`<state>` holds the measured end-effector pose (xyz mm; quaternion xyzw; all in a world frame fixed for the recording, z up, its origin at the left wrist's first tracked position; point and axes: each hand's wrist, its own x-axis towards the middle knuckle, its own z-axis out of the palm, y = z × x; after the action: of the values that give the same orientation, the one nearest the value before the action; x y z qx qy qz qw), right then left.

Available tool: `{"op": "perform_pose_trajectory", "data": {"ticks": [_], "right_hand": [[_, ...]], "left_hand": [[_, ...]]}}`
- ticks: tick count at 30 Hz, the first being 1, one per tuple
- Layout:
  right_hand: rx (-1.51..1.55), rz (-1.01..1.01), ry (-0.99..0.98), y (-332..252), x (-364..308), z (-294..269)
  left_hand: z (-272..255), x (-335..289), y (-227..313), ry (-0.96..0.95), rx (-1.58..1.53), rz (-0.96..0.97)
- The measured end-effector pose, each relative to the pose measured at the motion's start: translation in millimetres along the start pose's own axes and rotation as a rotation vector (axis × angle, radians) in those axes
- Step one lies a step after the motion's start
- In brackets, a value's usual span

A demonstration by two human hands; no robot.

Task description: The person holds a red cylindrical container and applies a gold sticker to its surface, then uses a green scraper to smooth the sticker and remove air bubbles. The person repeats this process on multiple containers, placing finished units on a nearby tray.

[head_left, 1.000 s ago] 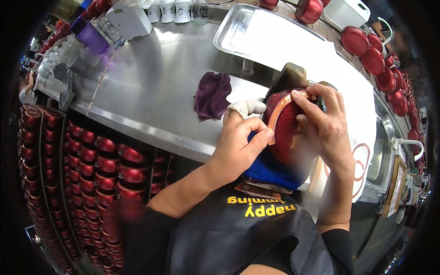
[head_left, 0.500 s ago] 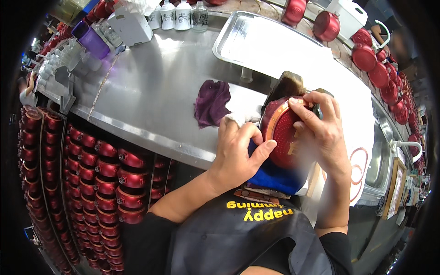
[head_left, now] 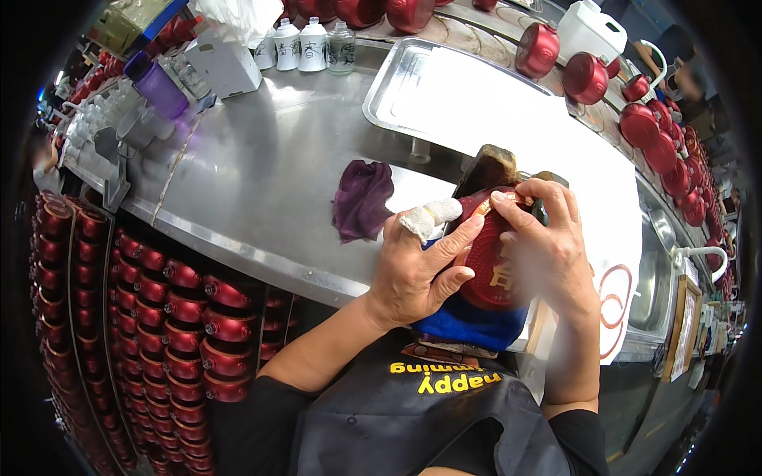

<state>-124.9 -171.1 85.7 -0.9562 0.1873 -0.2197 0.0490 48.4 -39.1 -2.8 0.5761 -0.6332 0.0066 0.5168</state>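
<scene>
A red pot [head_left: 486, 274] with a dotted pattern and gold markings lies tilted over a blue cloth [head_left: 468, 327] in front of my body. An orange-gold band [head_left: 484, 209] curves along its far upper edge. My left hand [head_left: 417, 274] grips the pot's left side, its thumb laid on the band; a white cloth cover [head_left: 432, 216] wraps one finger. My right hand [head_left: 556, 246] pinches the band and rim at the top between thumb and fingers. Blur hides part of the right hand and the pot's right side. A brown block [head_left: 494, 166] stands just behind the pot.
A purple cloth [head_left: 361, 200] lies on the metal table [head_left: 262, 174] to the left. Beyond are a metal tray [head_left: 389, 87] and white bottles [head_left: 312, 47]. Orange rings [head_left: 613, 297] lie on a white sheet at right. Stacked red pots [head_left: 178, 301] fill the lower left.
My left thumb has shifted up and inward over the band, covering more of it. The pot is turned so more gold marking shows. The whole view has shifted slightly.
</scene>
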Motion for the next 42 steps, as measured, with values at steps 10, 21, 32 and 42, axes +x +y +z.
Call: {"op": "perform_pose_trajectory", "data": {"ticks": [10,21,32,42], "right_hand": [[0.019,-0.008,0.008,5.7,-3.0,-1.2],[0.033,-0.004,0.020,6.9,-2.2,0.4],[0.033,0.013,0.027,6.6,-4.3,3.5],[0.022,0.013,0.010,8.3,-5.6,3.8]], "left_hand": [[-9.7,15.7,-8.6,-0.008,0.142,0.081],[-9.1,20.3,-14.0,-0.057,-0.131,-0.007],[1.0,0.1,-9.9,-0.132,-0.487,-0.296],[0.8,-4.2,-12.2,-0.186,-0.597,-0.314]]}}
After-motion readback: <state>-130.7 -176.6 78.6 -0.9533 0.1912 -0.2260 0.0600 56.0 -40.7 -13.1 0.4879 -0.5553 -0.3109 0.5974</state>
